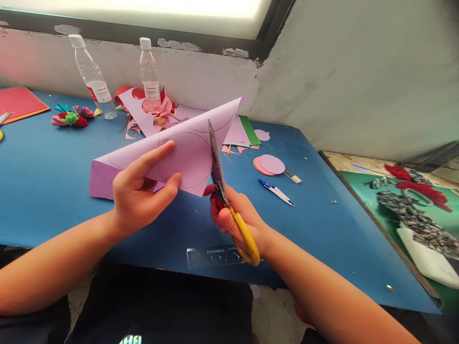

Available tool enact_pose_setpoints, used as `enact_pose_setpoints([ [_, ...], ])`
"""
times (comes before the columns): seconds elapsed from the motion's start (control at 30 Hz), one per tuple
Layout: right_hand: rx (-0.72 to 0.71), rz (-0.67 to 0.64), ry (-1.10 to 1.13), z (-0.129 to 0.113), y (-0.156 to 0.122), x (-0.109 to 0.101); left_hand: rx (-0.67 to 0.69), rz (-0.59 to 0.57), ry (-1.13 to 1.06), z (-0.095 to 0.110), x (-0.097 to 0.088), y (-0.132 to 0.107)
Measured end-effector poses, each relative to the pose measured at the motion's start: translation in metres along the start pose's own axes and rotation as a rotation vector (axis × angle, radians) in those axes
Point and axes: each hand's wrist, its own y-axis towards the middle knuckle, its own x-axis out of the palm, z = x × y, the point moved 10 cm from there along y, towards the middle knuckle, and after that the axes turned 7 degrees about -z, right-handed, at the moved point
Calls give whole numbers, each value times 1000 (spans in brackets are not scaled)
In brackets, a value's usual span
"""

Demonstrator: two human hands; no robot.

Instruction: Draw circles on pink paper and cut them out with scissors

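**Illumination from a bright window (143, 14)**

The window's pane is washed out to white. Below it, the surface (322, 229) is moderately lit, with soft shadows. Right of it, the wall (358, 71) darkens outward; cloth (412, 212) appears blurred.

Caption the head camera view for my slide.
Left hand holds circle-marked purple paper; right hand holds yellow-handled scissors at its edge, above a blue table.

The only view looks out from the wearer's head, facing forward and steeply down, over dark clothing (161, 306) at the bottom centre. The left hand (138, 198) and right hand (251, 220) are close, mid-frame; the blue tabletop (319, 234) runs back to a wall (358, 71) at upper right and a window (143, 12) along the top.
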Motion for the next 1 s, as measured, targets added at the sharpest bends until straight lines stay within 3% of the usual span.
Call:
enact_pose_setpoints([
  [0.6,24,8,32,2,-1,1,-17,26,-83,-4,0,-1],
  [0.8,32,2,50,3,-2,2,-96,50,-36,-9,2,-2],
  [1.0,27,2,16,1,-2,1,-53,25,-44,-13,3,-5],
])
